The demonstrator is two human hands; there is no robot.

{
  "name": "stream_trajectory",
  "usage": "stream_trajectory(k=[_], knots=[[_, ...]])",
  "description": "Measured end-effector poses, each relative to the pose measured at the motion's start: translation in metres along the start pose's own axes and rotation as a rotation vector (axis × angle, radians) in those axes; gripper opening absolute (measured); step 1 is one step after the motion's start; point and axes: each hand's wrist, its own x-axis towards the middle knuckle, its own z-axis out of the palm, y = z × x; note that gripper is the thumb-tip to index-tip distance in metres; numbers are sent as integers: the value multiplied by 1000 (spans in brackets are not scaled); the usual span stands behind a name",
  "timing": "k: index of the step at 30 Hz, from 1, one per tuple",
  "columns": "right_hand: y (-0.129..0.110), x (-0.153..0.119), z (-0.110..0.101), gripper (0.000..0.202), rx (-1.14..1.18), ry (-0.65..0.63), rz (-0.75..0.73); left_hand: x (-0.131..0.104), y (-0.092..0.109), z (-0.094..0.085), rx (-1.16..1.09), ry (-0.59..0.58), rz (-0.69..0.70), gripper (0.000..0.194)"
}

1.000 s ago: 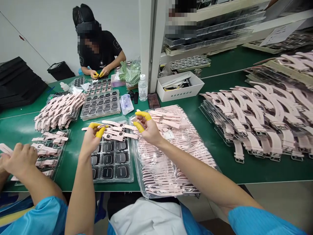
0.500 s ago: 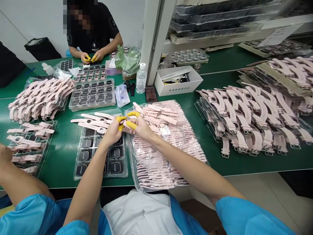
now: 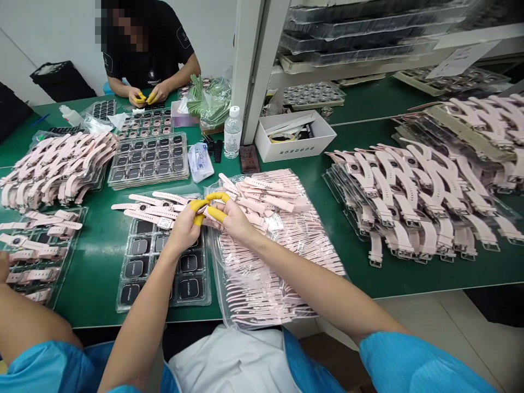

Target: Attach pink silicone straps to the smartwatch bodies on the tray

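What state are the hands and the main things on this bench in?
Left hand: fingers pinched, what they hold unclear
Right hand: fingers pinched on a pink strap
Nearest tray: partly covered by strapped watches
Bottle: upright, capped
White box: open
Phone: lying flat

A green table [image 3: 96, 267] bears plastic trays [image 3: 189, 301], bagged pink straps [image 3: 282, 267], a bottle [image 3: 233, 136] and a white box [image 3: 291, 150].

Your left hand [image 3: 186, 225], well apart from your right hand [image 3: 234, 219] a second ago, now sits just beside it.
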Motion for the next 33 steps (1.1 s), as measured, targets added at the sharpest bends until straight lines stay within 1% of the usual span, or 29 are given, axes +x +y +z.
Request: stream_trajectory(k=[5, 10, 14, 18, 20, 22, 25, 26, 28, 31, 33], knots=[[1, 3, -2, 51, 27, 5, 29, -2, -3, 3, 29, 19, -27, 41], [1, 3, -2, 50, 21, 28, 18, -3, -3, 3, 62, 3, -53, 42], [1, 2, 0, 50, 6, 39, 50, -4, -3, 2, 101, -11, -59, 43], [-2, 0, 3, 55, 15, 81, 116, -7, -4, 0, 192, -50, -71, 47], [-4, -1, 3, 55, 0, 107, 155, -8, -3, -1, 219, -79, -83, 51], [-5, -1, 2, 52, -31, 114, 230, -8, -2, -3, 228, -96, -87, 53], [-7, -2, -1, 47, -106, 37, 394, -8, 1, -4, 231, -89, -75, 54], [-8, -3, -2, 47, -122, 11, 424, -8, 2, -4, 228, -84, -70, 54], [-9, -3, -3, 47, -112, 1, 407, -8, 3, -3, 216, -75, -65, 54], [-12, -5, -4, 45, -45, 29, 321, -8, 5, -2, 191, -80, -72, 54], [-12, -6, -4, 46, -21, 11, 327, -8, 5, 0, 175, -81, -80, 55]])
